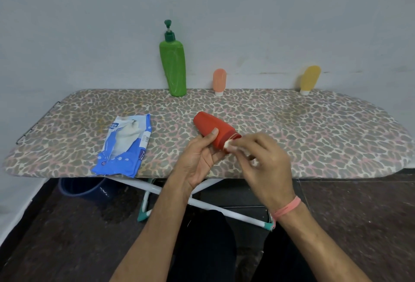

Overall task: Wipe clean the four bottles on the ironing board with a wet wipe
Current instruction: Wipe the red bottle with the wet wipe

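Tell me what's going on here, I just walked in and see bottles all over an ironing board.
A person is cleaning bottles. The left hand holds a red bottle tilted above the ironing board, while the right hand rubs a small white wet wipe against its lower end. A green pump bottle, a peach bottle and a yellow bottle stand along the wall. An opened blue wipe packet lies on the board's left side.

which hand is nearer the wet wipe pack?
Left. The left hand sits just right of the wet wipe pack, holding the red bottle; the right hand is farther right.
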